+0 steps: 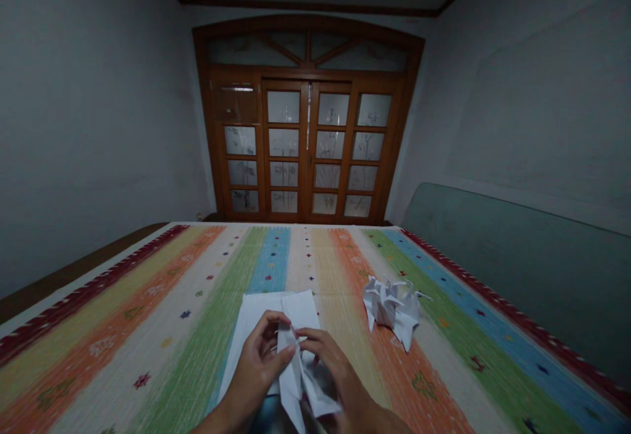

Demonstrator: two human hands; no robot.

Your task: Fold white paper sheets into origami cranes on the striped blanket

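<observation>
Striped woven cloth (pixel 162 355) spread toward glazed wooden doors (pixel 305 151). Left hand (pixel 254 371), right hand (pixel 340 381) together at near edge, pinching folded white paper (pixel 296 381), keeping folds closed. Flat white sheet (pixel 259 319) beneath; origami figure (pixel 394 309) off to right.

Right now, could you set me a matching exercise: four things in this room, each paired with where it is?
Things:
1. Left hand
2. Folded paper figure
3. Flat white paper sheet
4. Glazed wooden doors

Places:
A. On the striped cloth, right of the hands
B. At the far end of the room
C. Around folded white paper
D. On the cloth beneath the hands

Pairs: 1-C, 2-A, 3-D, 4-B
</observation>
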